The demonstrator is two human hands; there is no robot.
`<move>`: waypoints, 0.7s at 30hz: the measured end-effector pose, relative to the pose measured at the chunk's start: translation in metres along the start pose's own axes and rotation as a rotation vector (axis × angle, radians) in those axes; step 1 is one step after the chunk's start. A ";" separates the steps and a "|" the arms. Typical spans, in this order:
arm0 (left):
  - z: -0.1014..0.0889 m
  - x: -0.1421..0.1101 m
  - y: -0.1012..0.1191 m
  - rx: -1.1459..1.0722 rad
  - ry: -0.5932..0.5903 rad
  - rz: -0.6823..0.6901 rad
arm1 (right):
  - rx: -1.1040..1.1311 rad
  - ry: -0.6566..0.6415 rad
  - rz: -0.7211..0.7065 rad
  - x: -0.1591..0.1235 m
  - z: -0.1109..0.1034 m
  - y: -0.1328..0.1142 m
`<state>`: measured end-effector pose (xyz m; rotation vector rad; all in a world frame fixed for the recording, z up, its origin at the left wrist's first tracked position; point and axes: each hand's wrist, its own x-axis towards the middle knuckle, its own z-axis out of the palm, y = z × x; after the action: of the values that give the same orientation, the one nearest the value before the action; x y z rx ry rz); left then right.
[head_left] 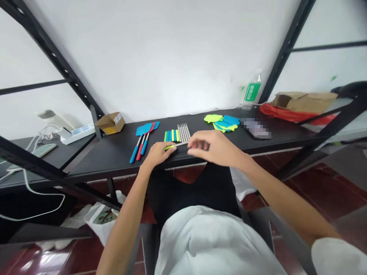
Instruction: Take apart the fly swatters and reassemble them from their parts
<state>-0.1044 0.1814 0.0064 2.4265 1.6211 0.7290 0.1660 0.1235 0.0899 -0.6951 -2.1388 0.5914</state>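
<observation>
My left hand (158, 153) is closed around a yellow-green spatula handle (169, 147) at the front of the black shelf. A thin metal rod (180, 144) sticks out of that handle toward the right. My right hand (213, 148) hovers by the rod's far end, its fingers loosely curled and thumb apart; whether the fingertips touch the rod I cannot tell. Just behind lie a row of green, blue and yellow handles (172, 135) and several bare metal rods (184, 132). Several assembled spatulas (143, 139), blue and red, rest to the left. Loose yellow-green and blue spatula heads (222, 123) are piled to the right.
A small open cardboard box (110, 123) stands at the back left, near a white power strip (77, 133). On the right are a phone (256, 128), a clear bottle (252, 91) and a cardboard box on red plastic (301, 105). Black metal posts (283, 53) frame the shelf.
</observation>
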 end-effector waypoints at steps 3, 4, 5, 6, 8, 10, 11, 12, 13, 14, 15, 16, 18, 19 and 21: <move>-0.003 0.000 -0.002 0.034 0.016 0.055 | -0.137 0.268 0.139 0.002 -0.003 0.079; -0.003 0.000 -0.002 0.039 0.017 0.057 | -0.135 0.280 0.161 0.001 -0.003 0.100; -0.003 0.000 -0.003 0.041 0.015 0.055 | -0.111 0.266 0.180 -0.001 -0.003 0.117; -0.003 -0.001 -0.003 0.042 0.013 0.050 | -0.079 0.233 0.203 -0.003 -0.002 0.129; -0.003 -0.001 -0.004 0.042 0.009 0.044 | -0.050 0.143 0.248 -0.007 0.002 0.143; -0.003 -0.001 -0.006 0.041 0.010 0.040 | -0.041 0.111 0.267 -0.008 0.007 0.146; -0.002 -0.001 -0.006 0.040 0.011 0.038 | -0.032 0.107 0.268 -0.008 0.008 0.146; -0.002 0.000 -0.007 0.038 0.011 0.034 | -0.016 0.105 0.266 -0.008 0.009 0.145; -0.001 0.000 -0.008 0.037 0.012 0.029 | 0.003 0.100 0.261 -0.008 0.009 0.145; -0.001 0.001 -0.008 0.037 0.014 0.025 | 0.018 0.088 0.255 -0.008 0.009 0.144; 0.000 0.001 -0.008 0.040 0.015 0.024 | 0.027 0.080 0.247 -0.007 0.009 0.144; 0.000 0.001 -0.008 0.045 0.017 0.028 | 0.029 0.075 0.241 -0.007 0.009 0.144; 0.000 0.001 -0.008 0.056 0.019 0.042 | 0.010 0.078 0.232 -0.008 0.009 0.144; 0.000 0.001 -0.007 0.060 0.018 0.049 | -0.006 0.081 0.232 -0.008 0.009 0.143; -0.002 -0.001 -0.006 0.062 0.017 0.056 | -0.027 0.082 0.236 -0.008 0.009 0.141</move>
<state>-0.1103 0.1827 0.0055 2.5253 1.6115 0.7193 0.2022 0.2210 -0.0066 -0.9792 -2.0074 0.6475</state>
